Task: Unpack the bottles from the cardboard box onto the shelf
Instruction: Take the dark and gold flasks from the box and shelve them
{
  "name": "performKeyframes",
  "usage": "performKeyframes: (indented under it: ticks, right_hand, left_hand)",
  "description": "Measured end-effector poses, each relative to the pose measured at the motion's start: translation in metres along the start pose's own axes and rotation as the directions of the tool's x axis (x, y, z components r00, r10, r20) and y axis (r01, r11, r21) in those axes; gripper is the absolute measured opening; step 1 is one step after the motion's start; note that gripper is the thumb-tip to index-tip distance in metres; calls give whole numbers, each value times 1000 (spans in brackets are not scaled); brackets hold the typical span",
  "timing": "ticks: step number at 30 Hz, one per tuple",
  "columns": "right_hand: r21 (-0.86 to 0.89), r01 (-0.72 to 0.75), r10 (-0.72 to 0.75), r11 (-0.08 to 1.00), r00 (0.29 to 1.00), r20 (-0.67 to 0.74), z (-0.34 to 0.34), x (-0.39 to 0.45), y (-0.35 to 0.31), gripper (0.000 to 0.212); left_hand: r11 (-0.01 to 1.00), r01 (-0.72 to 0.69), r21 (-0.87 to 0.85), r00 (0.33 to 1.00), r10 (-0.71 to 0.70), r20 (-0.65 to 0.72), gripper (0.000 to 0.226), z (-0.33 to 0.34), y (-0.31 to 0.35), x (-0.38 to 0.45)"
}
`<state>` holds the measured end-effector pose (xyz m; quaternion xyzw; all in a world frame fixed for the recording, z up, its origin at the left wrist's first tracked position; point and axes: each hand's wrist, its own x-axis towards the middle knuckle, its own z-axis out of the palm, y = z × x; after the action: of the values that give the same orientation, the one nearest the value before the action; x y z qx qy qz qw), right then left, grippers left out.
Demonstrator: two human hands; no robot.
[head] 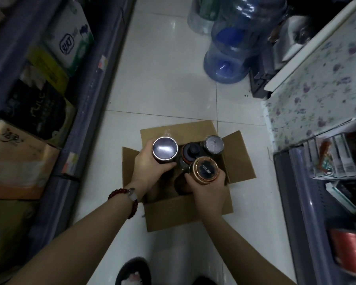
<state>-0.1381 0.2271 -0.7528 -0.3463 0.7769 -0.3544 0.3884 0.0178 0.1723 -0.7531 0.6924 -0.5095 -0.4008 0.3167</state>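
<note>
An open cardboard box [173, 212] sits on the tiled floor below me. My left hand [147, 164] grips a dark bottle with a silver lid [165, 148] at the box's left side. Around a bottle with a copper-rimmed dark lid [206, 170], at the box's front, my right hand [209, 193] is closed. Both bottles are upright. Two more bottles stand in the box: one with a black cap [191, 152] in the middle and one with a grey lid [214, 144] at the back right. The shelf [86, 103] runs along the left.
The left shelf holds packs of tissue and cartons [35, 112]. Large blue water jugs [232, 46] stand on the floor ahead. On the right are a flower-patterned counter [317, 95] and a rack of small goods [337, 167]. My foot in a dark slipper [133, 272] is at the bottom.
</note>
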Motion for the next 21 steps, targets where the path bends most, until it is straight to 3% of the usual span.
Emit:
performKeyframes:
  ticks: [7,13,21]
  right_hand:
    - [1,-15,15,1000,1000,-25,-68,-33,-117,73]
    - [22,21,-20,1000,998,-63,-137,-64,-246,69]
    - [124,184,-162,975,973,-166,-242,-98,-418,65]
  left_hand:
    - [998,-63,3,998,63,-4,72,-52,118,-35]
    - [994,-104,-23,993,105,57,71,-114,260,-50]
    - [961,-203,-186,966,228,124,69,-188,470,-64]
